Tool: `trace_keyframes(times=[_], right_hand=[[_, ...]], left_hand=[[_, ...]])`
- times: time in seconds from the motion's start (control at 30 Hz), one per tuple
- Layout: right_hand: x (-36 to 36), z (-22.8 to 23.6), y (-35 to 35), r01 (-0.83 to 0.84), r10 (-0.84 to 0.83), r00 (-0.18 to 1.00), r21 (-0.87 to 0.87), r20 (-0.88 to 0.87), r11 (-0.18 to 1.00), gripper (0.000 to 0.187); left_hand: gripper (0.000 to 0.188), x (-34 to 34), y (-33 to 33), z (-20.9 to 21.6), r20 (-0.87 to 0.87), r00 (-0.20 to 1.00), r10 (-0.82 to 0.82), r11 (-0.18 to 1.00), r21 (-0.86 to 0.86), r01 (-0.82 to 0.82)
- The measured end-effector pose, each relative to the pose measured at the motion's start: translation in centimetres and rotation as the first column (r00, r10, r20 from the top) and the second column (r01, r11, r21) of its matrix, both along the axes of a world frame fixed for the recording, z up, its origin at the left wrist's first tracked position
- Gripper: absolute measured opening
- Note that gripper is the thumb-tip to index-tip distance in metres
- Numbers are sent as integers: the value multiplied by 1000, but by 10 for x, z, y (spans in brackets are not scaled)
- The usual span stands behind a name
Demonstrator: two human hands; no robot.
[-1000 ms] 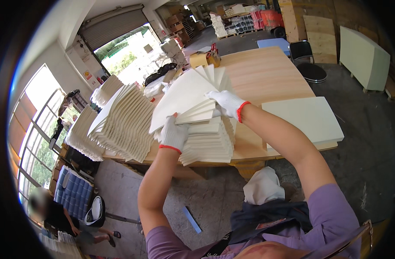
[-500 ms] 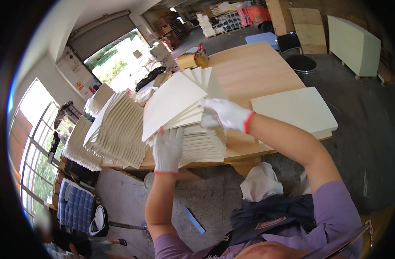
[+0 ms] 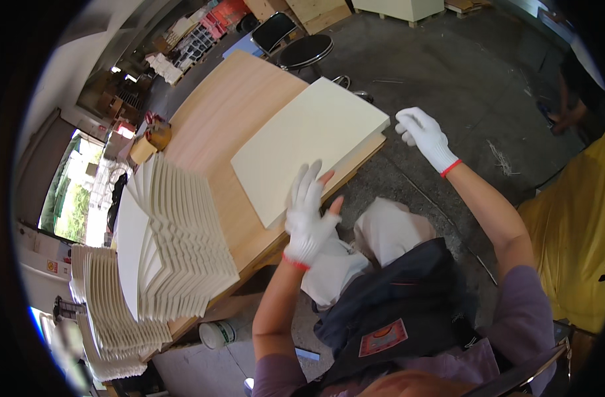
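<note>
The pale, foam-like slab (image 3: 302, 149) lies flat on the wooden bench (image 3: 226, 99). It looks light, fairly stiff yet easily dented; broad support under 2 opposite edges should suit it. The gloved left hand (image 3: 307, 228), fingers spread, overlaps its near edge, contact unclear; the gloved right hand (image 3: 427, 139), fingers half-curled around nothing, is beyond its right corner.

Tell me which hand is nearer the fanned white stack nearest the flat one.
Left. The left hand is to the right of the fanned white stack, apart from it; the right hand is farther right, beyond the flat stack.
</note>
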State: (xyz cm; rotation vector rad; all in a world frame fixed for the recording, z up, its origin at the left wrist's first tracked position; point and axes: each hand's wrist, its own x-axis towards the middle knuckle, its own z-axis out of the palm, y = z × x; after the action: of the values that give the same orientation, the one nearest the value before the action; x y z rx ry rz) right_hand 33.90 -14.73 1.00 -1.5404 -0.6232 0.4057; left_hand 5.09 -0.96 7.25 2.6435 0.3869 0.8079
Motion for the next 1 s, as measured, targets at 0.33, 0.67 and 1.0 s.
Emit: trace_keyframes(times=[0.33,0.67,1.0], right_hand=[[12,-25,75,10,12,983,-119,183,993,53],[-2,8,90,189,-35,919,-361,394,913,59],[32,21,103,205,297,318,-371,900,906,55]], left_hand=[[61,92,70,-36,-291,955,52,941,334,50],[29,124,114,-16,-324,943,81,994,97,-52],[24,149,125,-33,-151,988,20,999,39,-14]])
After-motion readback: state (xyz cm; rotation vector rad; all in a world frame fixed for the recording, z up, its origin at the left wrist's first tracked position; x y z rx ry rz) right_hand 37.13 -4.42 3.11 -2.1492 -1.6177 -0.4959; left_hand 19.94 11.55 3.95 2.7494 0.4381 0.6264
